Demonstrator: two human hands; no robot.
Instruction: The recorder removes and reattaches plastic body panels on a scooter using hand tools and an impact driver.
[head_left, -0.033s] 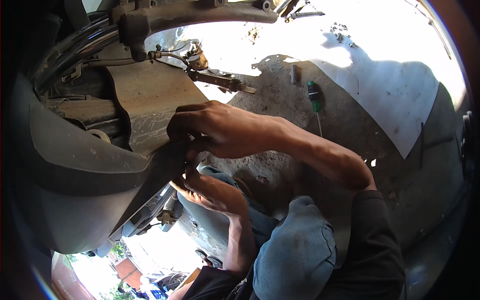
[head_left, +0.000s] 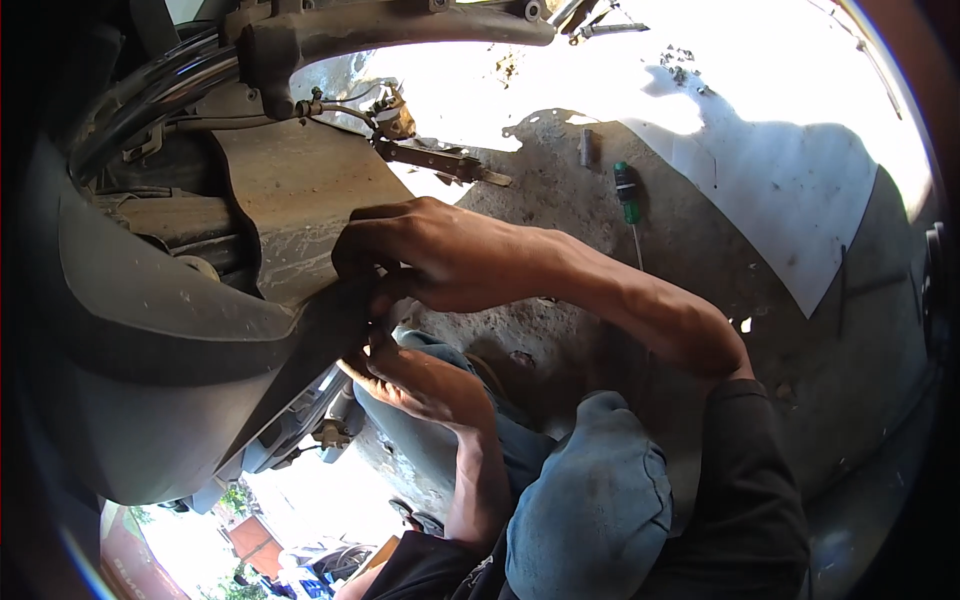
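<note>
A dark, dusty plastic panel [head_left: 170,390] of a two-wheeler fills the left side. My right hand [head_left: 440,260] has its fingers bent round the panel's right edge, with the fingertips in shadow. Just below it, my left hand [head_left: 425,390] has bent fingers at the underside of that edge; what they hold is hidden. Behind the hands lies a dusty curved sheet [head_left: 300,180], among tubes and cables of the vehicle. My blue-clad knee [head_left: 585,500] is under my right arm.
A dark metal tube [head_left: 420,28] crosses the top. A cable fitting with a bar [head_left: 420,155] juts beside the sheet. On the concrete floor [head_left: 560,170] lie a green screwdriver [head_left: 628,205], a grey cylinder [head_left: 586,147], a white sheet [head_left: 790,220], small loose parts [head_left: 679,72] and dark rods [head_left: 843,290].
</note>
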